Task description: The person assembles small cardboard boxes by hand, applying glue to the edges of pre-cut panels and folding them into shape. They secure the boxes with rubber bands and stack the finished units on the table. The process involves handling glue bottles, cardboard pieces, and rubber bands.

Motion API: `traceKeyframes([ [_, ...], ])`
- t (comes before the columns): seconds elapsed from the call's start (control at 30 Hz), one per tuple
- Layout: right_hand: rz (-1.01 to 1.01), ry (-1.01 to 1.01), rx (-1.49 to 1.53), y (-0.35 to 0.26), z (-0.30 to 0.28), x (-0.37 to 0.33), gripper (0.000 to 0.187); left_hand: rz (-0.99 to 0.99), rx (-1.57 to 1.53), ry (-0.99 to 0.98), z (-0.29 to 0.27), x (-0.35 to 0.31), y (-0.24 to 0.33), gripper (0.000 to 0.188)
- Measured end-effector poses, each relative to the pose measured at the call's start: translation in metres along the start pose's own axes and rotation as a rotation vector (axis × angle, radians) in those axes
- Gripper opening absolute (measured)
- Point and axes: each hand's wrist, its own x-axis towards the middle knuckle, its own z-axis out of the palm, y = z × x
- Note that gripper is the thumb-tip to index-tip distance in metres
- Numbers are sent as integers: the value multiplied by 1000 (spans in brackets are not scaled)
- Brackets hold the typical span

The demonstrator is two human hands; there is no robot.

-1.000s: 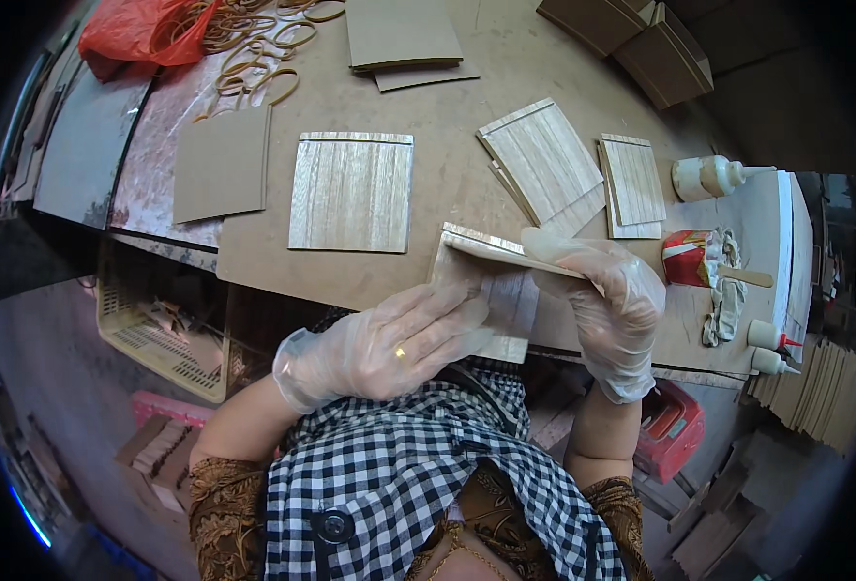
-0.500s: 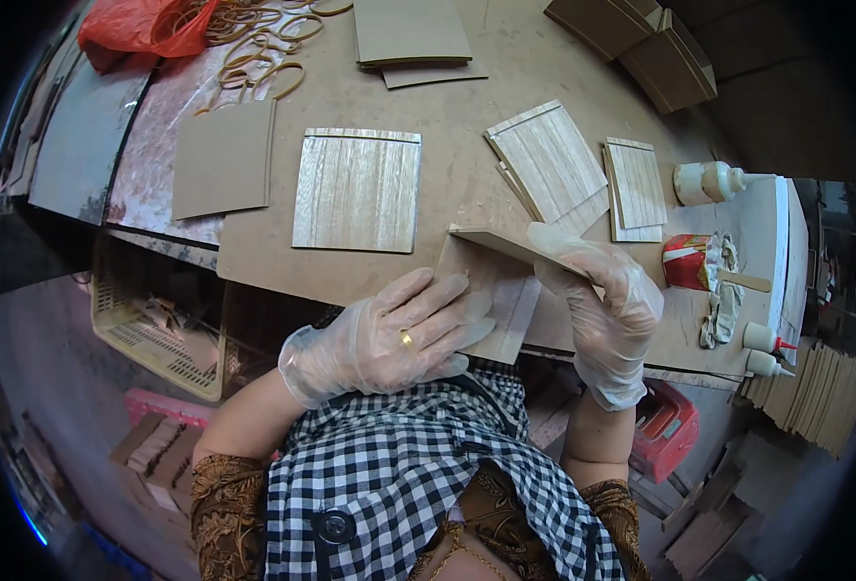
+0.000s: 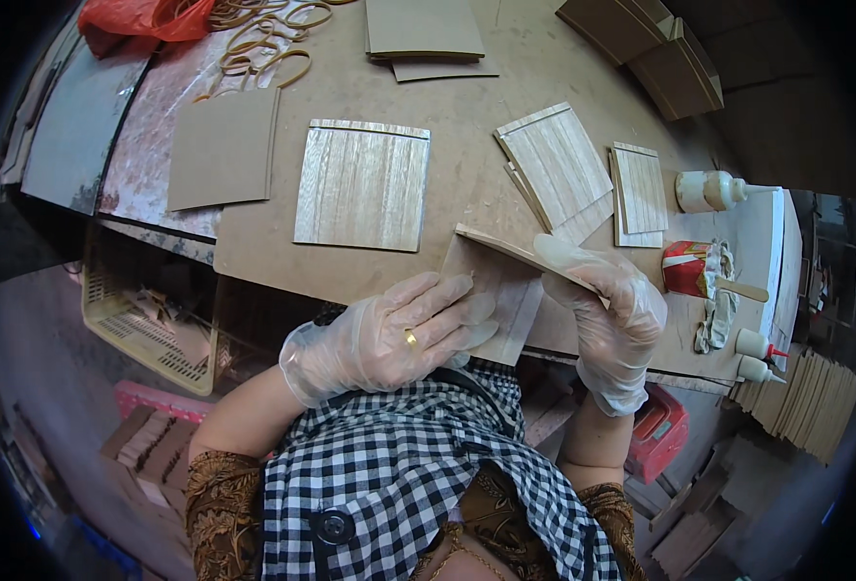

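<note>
My right hand (image 3: 614,315), in a clear thin glove, is closed on a thin wooden panel (image 3: 517,255) that it holds tilted up on edge. Below that lies a second wooden panel (image 3: 513,302), flat at the table's near edge. My left hand (image 3: 399,334), gloved too and wearing a ring, rests with its fingers stretched out over the left side of the flat panel. Whether the two panels touch along the far edge I cannot tell. Beyond my left hand lies a square striped wooden panel (image 3: 362,186) with a groove near its far edge.
More grooved panels (image 3: 555,160) (image 3: 641,189) lie at the right, brown boards (image 3: 220,148) (image 3: 425,27) at left and back. A glue bottle (image 3: 708,191), a red tub (image 3: 687,267) with a stick and small bottles (image 3: 755,344) line the right edge. Rubber bands (image 3: 263,44) lie far left.
The whole view has shifted slightly. Both hands keep nearly the same pose, and the tilted panel is still held in my right hand.
</note>
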Motion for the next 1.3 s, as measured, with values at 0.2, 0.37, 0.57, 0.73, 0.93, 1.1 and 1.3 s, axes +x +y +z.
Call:
traceKeyframes([
  [0.2,-107,-124,-134,-3,-10,6,21,-9,7,9,0,4,0,38],
  [0.37,-96,-217,-242,-11,-15,10,27,-8,3,22,2,-2,-2,37],
  [0.57,-9,-401,-544,-44,-5,34,22,-54,-27,61,5,-3,-1,39],
  [0.73,29,-454,-624,-37,0,41,17,-65,-55,58,8,-6,-1,36],
  [0.93,151,-525,-586,-32,1,51,11,-65,-48,75,10,-7,-3,31],
  [1.1,149,-568,-547,-26,-4,50,28,-48,-81,14,-3,-4,-4,30],
  [1.3,108,-524,-590,-29,-4,50,19,-292,126,-18,-72,-6,-20,53],
])
